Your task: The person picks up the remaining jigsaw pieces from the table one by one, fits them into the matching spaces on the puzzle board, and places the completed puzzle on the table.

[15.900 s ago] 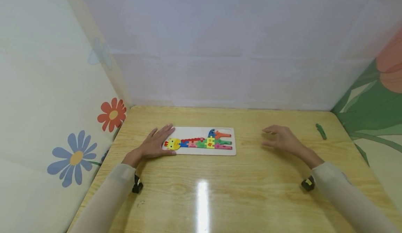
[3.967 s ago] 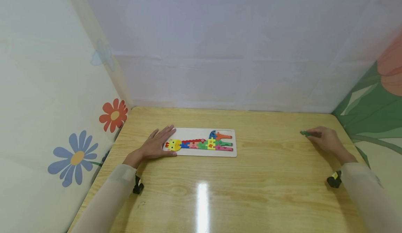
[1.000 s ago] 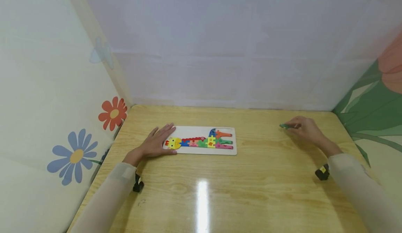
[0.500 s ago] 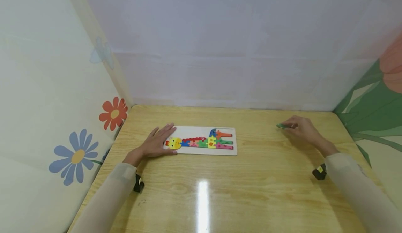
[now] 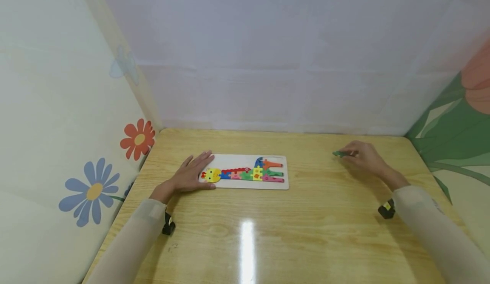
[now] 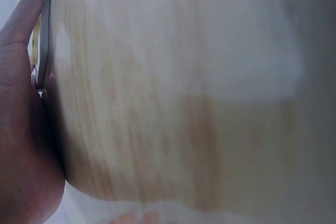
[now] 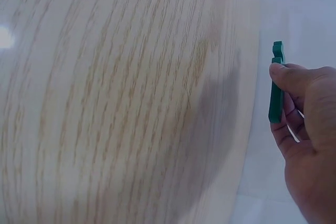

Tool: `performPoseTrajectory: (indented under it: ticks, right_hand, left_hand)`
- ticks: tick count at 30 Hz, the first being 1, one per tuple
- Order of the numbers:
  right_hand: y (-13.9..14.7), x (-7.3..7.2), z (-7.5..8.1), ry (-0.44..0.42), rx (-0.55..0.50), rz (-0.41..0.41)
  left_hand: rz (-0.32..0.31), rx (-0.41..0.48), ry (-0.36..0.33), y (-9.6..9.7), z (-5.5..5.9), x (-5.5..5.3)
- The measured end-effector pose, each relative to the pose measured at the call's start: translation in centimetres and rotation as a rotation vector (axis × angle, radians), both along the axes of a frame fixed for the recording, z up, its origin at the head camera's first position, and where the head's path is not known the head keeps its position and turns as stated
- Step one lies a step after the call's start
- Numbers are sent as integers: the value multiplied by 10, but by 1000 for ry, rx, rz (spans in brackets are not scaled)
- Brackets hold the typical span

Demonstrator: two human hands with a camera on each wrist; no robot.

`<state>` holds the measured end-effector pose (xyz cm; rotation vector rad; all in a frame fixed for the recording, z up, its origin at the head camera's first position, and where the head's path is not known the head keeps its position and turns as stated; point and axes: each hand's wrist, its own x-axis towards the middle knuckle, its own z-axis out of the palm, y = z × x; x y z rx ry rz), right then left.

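Note:
A white puzzle board lies on the table, bearing a giraffe made of bright interlocking pieces. Its yellow head piece is at the left, and orange, green and pink leg pieces point right. My left hand rests over the board's left end, fingers extended on the far side and thumb along the near edge. In the left wrist view that hand lies beside the board's edge. Right of the board, my right hand pinches a green puzzle piece between thumb and fingers, held above the table.
The wooden table ends at a pale back wall. Flower-patterned panels stand at the left and right. A bright light reflection shows on the near part of the table.
The green puzzle piece lay at the table's far right at first; my right hand took it up and carries it left towards the board, slowly at the end. My left hand stays put.

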<state>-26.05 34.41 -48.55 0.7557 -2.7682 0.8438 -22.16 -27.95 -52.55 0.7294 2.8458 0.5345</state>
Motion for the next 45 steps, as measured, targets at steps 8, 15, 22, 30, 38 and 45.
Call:
performPoseTrajectory:
  ticks: [8, 15, 22, 30, 38, 45]
  right_hand:
    - [-6, 0, 0, 1, -5, 38]
    - [-12, -3, -6, 20, -10, 56]
    - [-16, -6, -7, 9, 15, 56]
    - [-22, -7, -4, 2, 6, 75]
    - [-30, -7, 0, -8, 4, 84]
    - [-36, -9, 2, -4, 18, 104]
  left_hand:
    - [0, 2, 1, -2, -4, 0]
    - [4, -11, -5, -2, -3, -1]
    - [8, -18, -16, -1, -1, 0]
    - [7, -13, -12, -1, 0, 1]
    - [6, -10, -12, -1, 0, 1]
    - [9, -23, -12, 0, -1, 0]
